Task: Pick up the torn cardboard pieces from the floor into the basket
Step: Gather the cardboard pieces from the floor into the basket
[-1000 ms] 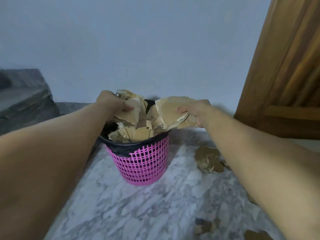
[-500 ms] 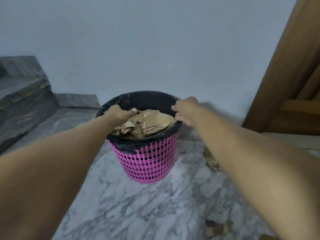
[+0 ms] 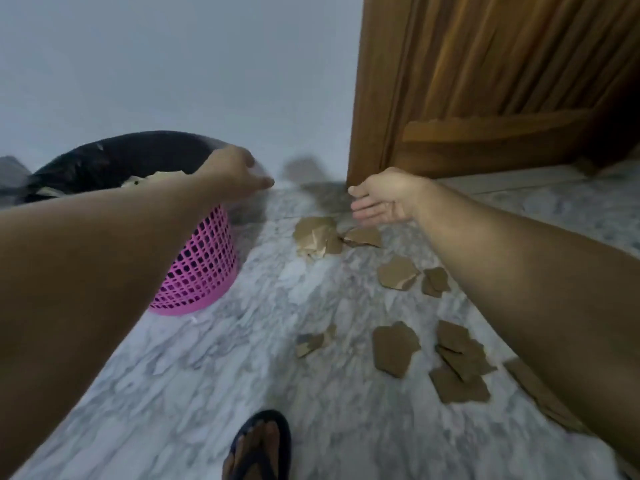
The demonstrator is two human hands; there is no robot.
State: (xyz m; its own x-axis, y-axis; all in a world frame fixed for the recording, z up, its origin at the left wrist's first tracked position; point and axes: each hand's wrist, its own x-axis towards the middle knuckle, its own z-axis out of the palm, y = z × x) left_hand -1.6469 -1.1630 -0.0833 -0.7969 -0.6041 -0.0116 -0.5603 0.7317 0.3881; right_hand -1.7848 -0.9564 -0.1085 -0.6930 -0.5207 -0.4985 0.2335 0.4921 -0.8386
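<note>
We reach both bare arms outward. Our left hand [image 3: 239,174], blurred, hovers beside the right rim of the pink lattice plastic basket with black liner [image 3: 204,268]; we cannot tell how its fingers lie, though it appears to hold nothing. Our right hand [image 3: 384,199] hangs palm-down with fingers straight and loosely together, just above the far heap of torn brown cardboard pieces [image 3: 317,237], presumably ready to gather it. Further pieces [image 3: 394,348] lie nearer, right of the sandalled foot [image 3: 259,448]. Open marble floor [image 3: 214,375] separates basket and scraps; the wooden door [image 3: 485,84] bounds the far right.
</note>
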